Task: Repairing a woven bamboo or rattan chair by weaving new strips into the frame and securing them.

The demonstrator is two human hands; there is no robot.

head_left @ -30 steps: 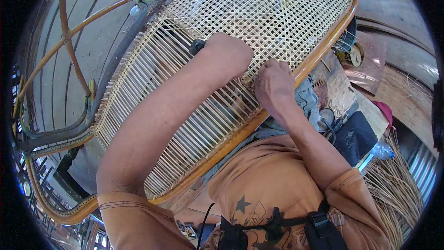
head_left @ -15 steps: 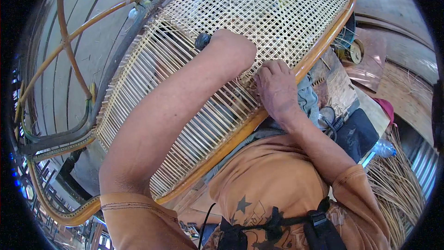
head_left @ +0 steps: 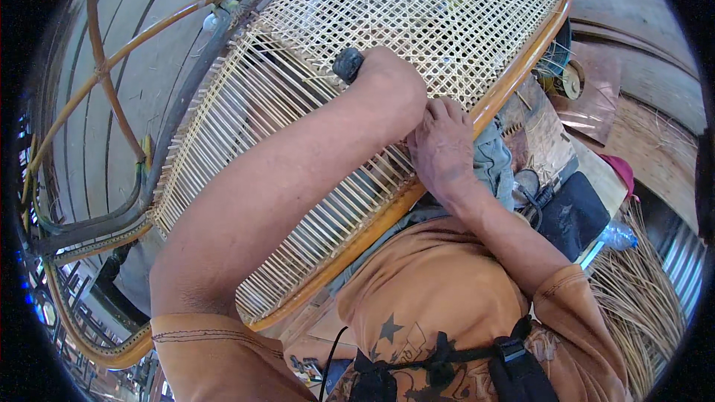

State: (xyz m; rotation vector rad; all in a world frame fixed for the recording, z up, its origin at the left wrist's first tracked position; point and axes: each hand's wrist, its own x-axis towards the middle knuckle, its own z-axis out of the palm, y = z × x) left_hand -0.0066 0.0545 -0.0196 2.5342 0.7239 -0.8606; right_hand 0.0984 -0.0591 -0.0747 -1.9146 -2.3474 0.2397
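Cane webbing (head_left: 417, 0) lies behind left hand (head_left: 395, 82), clamped on a black handle (head_left: 348, 65), and right hand (head_left: 445, 141), grip hidden.

The left hand (head_left: 393, 78) is closed around a dark, rounded handle (head_left: 348, 65) above a woven cane panel (head_left: 417, 18), while the right hand (head_left: 445, 145) rests just beside it at the weave's edge, its fingertips partly hidden. Bare parallel strips (head_left: 294, 249) run below, inside an orange-brown rattan rim (head_left: 514, 78); a clear bottle (head_left: 618, 236) lies near a bundle of loose strands (head_left: 640, 313) at right.
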